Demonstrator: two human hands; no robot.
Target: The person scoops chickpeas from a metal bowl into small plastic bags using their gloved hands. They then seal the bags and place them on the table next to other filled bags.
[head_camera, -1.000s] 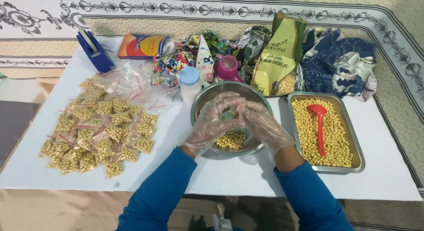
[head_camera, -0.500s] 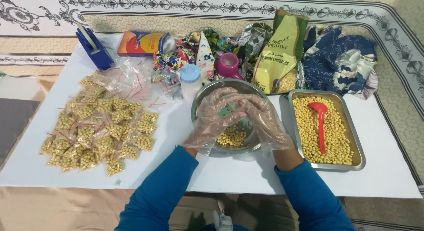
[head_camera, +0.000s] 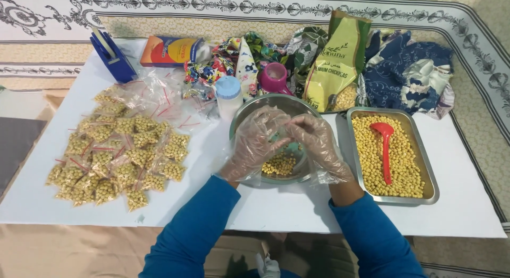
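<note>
A round metal bowl with a small heap of chickpeas in its bottom sits near the front middle of the white desk, and both gloved hands hover over it. The left hand and the right hand meet fingertip to fingertip above the bowl's centre, fingers curled and half closed around something small and greenish between them; whether it is a little bag or something else cannot be told through the clear plastic gloves. The chickpeas lie just below and slightly toward the person from the fingertips, about equally near to either hand. To the right, just beside the bowl, a long metal tray runs front to back, full of chickpeas, with a red scoop lying along that same axis, handle toward the person; the right hand is the nearer one. To the left, well apart from the bowl, a spread of small filled bags covers the desk, with empty clear bags behind them. Behind the bowl stand a white bottle with a blue cap, a pink cup and a green chickpea packet. Bare desk shows along the front edge and between bowl and bags.
</note>
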